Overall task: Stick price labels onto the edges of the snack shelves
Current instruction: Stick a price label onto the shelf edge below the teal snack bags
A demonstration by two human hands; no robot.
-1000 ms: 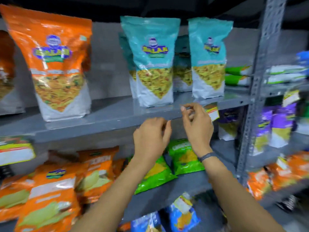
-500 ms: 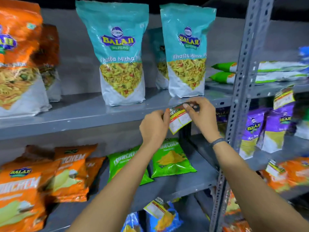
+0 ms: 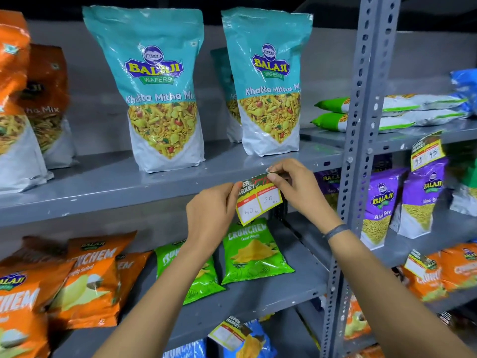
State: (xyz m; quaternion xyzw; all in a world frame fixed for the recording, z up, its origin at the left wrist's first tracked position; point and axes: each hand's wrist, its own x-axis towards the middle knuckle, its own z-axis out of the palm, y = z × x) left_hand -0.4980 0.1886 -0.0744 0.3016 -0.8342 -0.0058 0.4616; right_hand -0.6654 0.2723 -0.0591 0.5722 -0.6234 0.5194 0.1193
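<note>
Forearms rise from the lower edge of the view toward a grey shelf edge [image 3: 144,195]. Left hand [image 3: 210,215] is curled, thumb and fingertips pinched on the left margin of a price label [image 3: 258,200]. Right hand [image 3: 294,186] pinches the label's top right corner between thumb and forefinger, the other fingers folded behind; a dark band [image 3: 335,231] circles that wrist. The label hangs tilted in front of the shelf edge, its top against the edge's lower part, its lower corner overlapping the top of a green packet [image 3: 254,254]. Handwritten figures "40" and "20" show in its two white boxes.

On the shelf below lie two green packets, with orange packets [image 3: 87,282] to their left. A second label [image 3: 229,334] hangs from that shelf's edge over a blue packet [image 3: 255,343].

Above the hands, two teal bags [image 3: 160,99] stand upright on the shelf, more behind them, and orange bags [image 3: 15,99] at far left.

Right of the slotted upright [image 3: 361,151], another label [image 3: 427,149] hangs over purple bags [image 3: 382,202], and flat green-and-white packs [image 3: 413,109] are stacked above.
</note>
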